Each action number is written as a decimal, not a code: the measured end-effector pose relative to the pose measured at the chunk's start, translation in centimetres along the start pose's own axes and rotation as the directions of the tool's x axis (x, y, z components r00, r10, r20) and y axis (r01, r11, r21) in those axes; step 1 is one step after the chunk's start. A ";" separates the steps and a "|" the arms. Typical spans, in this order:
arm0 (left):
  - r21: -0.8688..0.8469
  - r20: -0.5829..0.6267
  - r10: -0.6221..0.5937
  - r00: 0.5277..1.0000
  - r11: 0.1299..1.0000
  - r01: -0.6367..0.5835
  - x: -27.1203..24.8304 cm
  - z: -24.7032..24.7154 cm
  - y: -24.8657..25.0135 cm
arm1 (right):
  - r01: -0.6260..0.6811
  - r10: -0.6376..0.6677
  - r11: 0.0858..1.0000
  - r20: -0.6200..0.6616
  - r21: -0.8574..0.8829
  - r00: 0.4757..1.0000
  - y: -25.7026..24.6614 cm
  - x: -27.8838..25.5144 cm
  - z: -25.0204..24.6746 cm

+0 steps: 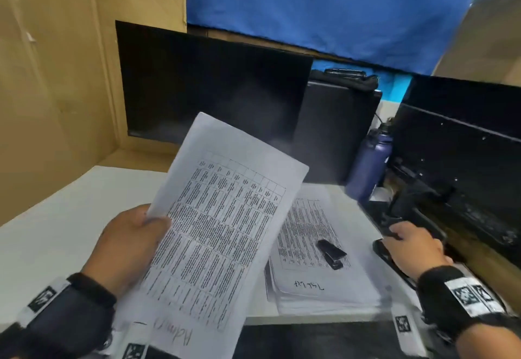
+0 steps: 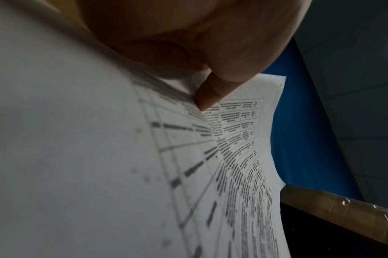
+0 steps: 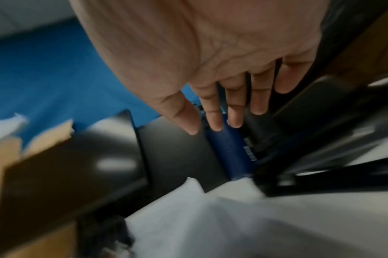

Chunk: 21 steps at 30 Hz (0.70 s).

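Observation:
My left hand (image 1: pixel 132 243) holds up a printed sheet (image 1: pixel 222 229) with a table of small text, gripping its left edge, thumb on top. In the left wrist view the thumb (image 2: pixel 208 94) presses on the sheet (image 2: pixel 78 157). A stack of similar papers (image 1: pixel 318 282) lies on the white table (image 1: pixel 56 231), with a small black stapler (image 1: pixel 331 253) on top. My right hand (image 1: pixel 414 246) reaches right, over a long black device (image 1: pixel 392 265) at the table's edge. In the right wrist view its fingers (image 3: pixel 215 111) are straight, spread and hold nothing.
A dark monitor (image 1: pixel 208 85) stands behind the sheet and a second black screen (image 1: pixel 462 144) at the right. Between them stands a dark blue bottle (image 1: pixel 369 167). Cardboard walls (image 1: pixel 56 76) close the left, and a blue cloth (image 1: pixel 324 6) hangs at the back.

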<state>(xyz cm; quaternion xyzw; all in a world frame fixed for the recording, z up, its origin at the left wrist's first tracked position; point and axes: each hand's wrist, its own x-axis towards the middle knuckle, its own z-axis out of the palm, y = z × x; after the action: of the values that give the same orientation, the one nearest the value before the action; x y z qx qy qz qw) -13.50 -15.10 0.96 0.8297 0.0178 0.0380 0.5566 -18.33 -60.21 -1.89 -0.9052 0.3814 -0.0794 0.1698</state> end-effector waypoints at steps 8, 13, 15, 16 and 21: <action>0.147 0.118 -0.020 0.993 0.989 0.002 0.4 1.8 -2.5 | -0.015 0.028 0.988 0.085 -0.152 0.996 4.6 0.3 3.7; 0.185 0.130 0.048 0.990 0.980 -0.072 -0.1 2.1 -2.6 | 0.118 -0.118 0.934 -0.018 0.338 0.993 0.5 -3.5 0.8; 0.238 0.130 0.118 0.984 0.960 -0.147 -0.5 2.1 -2.2 | 0.176 -0.141 0.786 -0.105 0.593 0.984 -1.6 -5.8 -1.0; 0.268 0.137 0.158 0.978 0.945 -0.190 -0.8 2.1 -1.9 | 0.180 -0.145 0.647 -0.112 0.741 0.983 -2.7 -7.0 -1.8; 0.398 0.180 0.324 0.929 0.840 -0.369 -3.1 1.8 0.8 | -0.060 -0.321 -0.085 0.030 0.995 0.947 -8.3 -13.0 -4.1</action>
<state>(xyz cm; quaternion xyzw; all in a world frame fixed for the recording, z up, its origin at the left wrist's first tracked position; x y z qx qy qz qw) -16.44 -17.31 0.86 0.9210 -0.1541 0.0895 0.3465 -23.01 -46.47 4.75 -0.5245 0.0841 -0.2298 0.8155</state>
